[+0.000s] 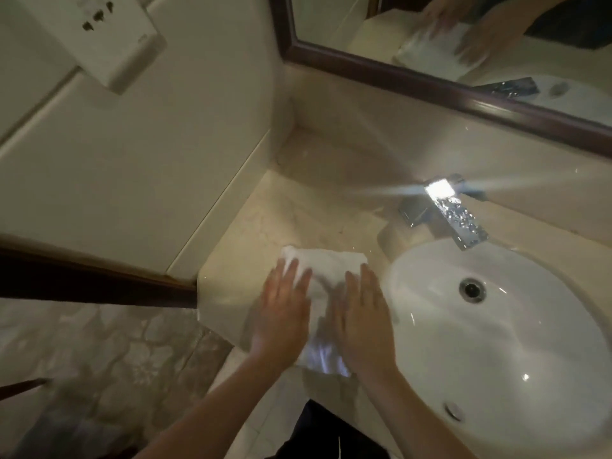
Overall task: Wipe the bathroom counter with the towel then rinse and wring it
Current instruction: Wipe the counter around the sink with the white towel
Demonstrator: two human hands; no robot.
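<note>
A white towel (326, 265) lies flat on the beige marble counter (265, 220), left of the sink, with its near end hanging over the counter's front edge. My left hand (281, 313) presses flat on the towel's left side, fingers spread. My right hand (362, 321) lies flat on its right side, close to the basin rim. Neither hand grips the cloth; both palms rest on top of it. The picture is blurred from motion.
A white oval basin (516, 339) with a drain (472, 289) fills the right. A chrome faucet (458, 215), wet with drops, overhangs its back edge. A dark-framed mirror (430, 84) runs above the backsplash. A wall with an outlet plate (99, 34) bounds the counter's left.
</note>
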